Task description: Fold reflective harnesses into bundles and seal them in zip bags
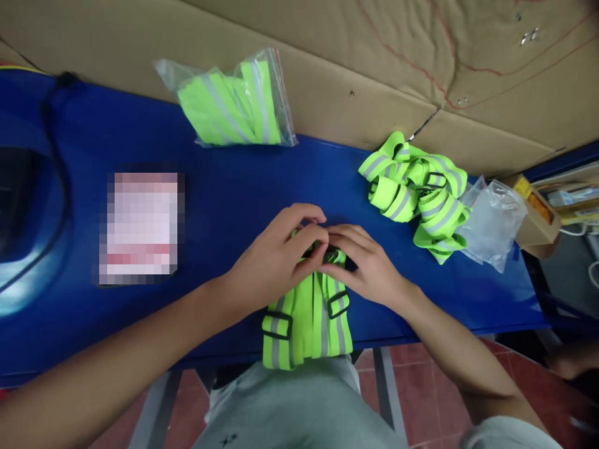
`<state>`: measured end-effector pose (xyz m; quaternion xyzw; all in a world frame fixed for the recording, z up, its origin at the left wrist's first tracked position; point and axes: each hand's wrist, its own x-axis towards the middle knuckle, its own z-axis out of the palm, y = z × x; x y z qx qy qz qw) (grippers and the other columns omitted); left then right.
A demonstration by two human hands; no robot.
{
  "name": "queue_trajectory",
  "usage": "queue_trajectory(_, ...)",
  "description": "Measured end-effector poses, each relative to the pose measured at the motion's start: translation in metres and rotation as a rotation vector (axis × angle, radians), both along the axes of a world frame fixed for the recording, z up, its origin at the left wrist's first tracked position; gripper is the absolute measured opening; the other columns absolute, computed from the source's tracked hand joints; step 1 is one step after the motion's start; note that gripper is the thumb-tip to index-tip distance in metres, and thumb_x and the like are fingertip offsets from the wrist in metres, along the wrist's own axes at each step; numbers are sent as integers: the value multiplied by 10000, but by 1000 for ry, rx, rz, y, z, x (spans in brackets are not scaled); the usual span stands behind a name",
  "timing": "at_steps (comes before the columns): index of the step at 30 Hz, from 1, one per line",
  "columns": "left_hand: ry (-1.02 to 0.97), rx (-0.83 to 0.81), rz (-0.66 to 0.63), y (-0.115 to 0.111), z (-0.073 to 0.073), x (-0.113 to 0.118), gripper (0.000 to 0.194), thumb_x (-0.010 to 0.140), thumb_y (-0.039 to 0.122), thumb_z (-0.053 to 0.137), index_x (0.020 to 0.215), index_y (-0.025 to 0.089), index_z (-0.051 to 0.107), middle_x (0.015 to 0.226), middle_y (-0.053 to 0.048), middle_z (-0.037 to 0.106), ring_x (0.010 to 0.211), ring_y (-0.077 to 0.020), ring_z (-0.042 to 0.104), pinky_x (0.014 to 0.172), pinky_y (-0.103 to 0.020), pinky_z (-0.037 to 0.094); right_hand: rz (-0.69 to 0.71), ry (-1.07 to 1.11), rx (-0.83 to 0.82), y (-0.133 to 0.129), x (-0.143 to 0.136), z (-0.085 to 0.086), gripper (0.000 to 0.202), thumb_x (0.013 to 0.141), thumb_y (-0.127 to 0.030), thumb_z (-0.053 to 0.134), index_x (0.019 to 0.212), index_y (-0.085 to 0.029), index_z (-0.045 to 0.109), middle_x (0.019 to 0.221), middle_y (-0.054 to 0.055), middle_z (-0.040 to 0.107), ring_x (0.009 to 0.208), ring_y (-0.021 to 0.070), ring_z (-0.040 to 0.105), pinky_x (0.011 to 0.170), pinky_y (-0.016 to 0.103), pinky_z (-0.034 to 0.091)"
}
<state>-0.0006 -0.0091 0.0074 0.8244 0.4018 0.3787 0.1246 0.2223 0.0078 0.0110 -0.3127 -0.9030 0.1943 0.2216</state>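
Observation:
A folded reflective strap harness (306, 318), bright yellow-green with grey stripes and black slide buckles, lies at the front edge of the blue table, its lower end close to my body. My left hand (285, 249) is over its far end, thumb and fingertips pinched on the strap by a black buckle. From the other side my right hand (362, 262) closes its fingers on the same end, beside a black buckle (331, 254). The fingertips of both hands meet there and partly hide the buckle.
A clear zip bag (234, 103) with another folded harness leans on the cardboard at the back. Loose reflective straps (421, 193) are heaped at right, beside empty plastic bags (496, 218) and a cardboard box (536, 218). A blurred-out rectangular item (140, 227) and a black cable (58, 168) lie left.

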Motion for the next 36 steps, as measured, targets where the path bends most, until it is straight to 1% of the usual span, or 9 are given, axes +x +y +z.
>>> queue_trajectory(2, 102, 11, -16, -1, 0, -1, 114, 992, 269, 572, 1031, 181, 634, 1229, -144, 661, 1122, -287, 656, 951, -479, 524, 8, -2, 39, 0, 1, -4, 356, 1018, -448, 616, 1233, -176, 694, 1297, 133, 700, 1230, 265, 648, 1058, 449, 561)
queue_trajectory(5, 206, 4, -2, -1, 3, -3, 218, 941, 373, 598, 1004, 173, 656, 1265, -173, 670, 1125, -358, 659, 974, -576, 473, 29, -95, 259, -3, 3, -2, 342, 1028, -383, 610, 1244, -142, 719, 1304, 152, 716, 1245, 300, 656, 1037, 468, 570)
queue_trajectory(9, 163, -41, 24, -2, 10, -5, 210, 851, 377, 652, 977, 208, 659, 1311, -139, 664, 1178, -358, 648, 1025, -559, 448, -1, -100, 458, -12, 5, 8, 369, 1038, -216, 582, 1398, -195, 659, 1321, 111, 733, 1256, 274, 675, 1044, 457, 562)
queue_trajectory(13, 112, -103, 9, -3, 13, -6, 227, 796, 335, 671, 977, 199, 653, 1347, -143, 646, 1238, -373, 626, 1064, -559, 441, 2, -80, 506, -14, 6, 11, 463, 1035, -133, 557, 1484, -237, 592, 1346, 72, 727, 1229, 243, 697, 1016, 424, 577)
queue_trajectory(16, 118, -125, 6, -2, 10, -4, 216, 768, 315, 668, 940, 187, 634, 1312, -149, 654, 1214, -374, 635, 1050, -551, 456, 28, -97, 536, -13, 6, 9, 463, 1029, -112, 563, 1485, -186, 588, 1336, 93, 730, 1193, 234, 711, 987, 404, 585)
queue_trajectory(23, 129, -114, 6, 2, 3, -3, 183, 792, 293, 631, 939, 192, 591, 1205, -135, 666, 1075, -318, 671, 935, -478, 522, -3, -104, 391, -8, 7, 6, 442, 1060, -159, 514, 1478, -267, 606, 1405, 50, 692, 1281, 227, 673, 1060, 424, 571)
queue_trajectory(29, 138, -235, -42, 3, 6, -9, 493, 950, 495, 624, 1342, 198, 584, 1406, -153, 630, 1267, -342, 631, 1053, -489, 515, -139, 95, 253, 10, 17, -1, 363, 1034, -331, 604, 1375, -251, 698, 1323, 77, 737, 1226, 253, 702, 1067, 457, 576)
queue_trajectory(33, -71, -354, -26, 0, 21, -12, 348, 986, 328, 568, 1293, 218, 690, 1353, -81, 712, 1252, -273, 670, 1106, -403, 493, -141, 217, 147, 14, 18, 7, 296, 1011, -354, 650, 1267, -252, 757, 1230, 69, 777, 1163, 238, 733, 1048, 434, 579)
queue_trajectory(36, -329, -512, 69, 3, 29, -14, 289, 914, 366, 695, 1157, 231, 774, 1271, -44, 756, 1229, -269, 675, 1140, -389, 462, -220, 317, 102, 13, 20, 19, 248, 987, -334, 688, 1196, -246, 787, 1182, 57, 792, 1124, 232, 745, 1039, 421, 579)
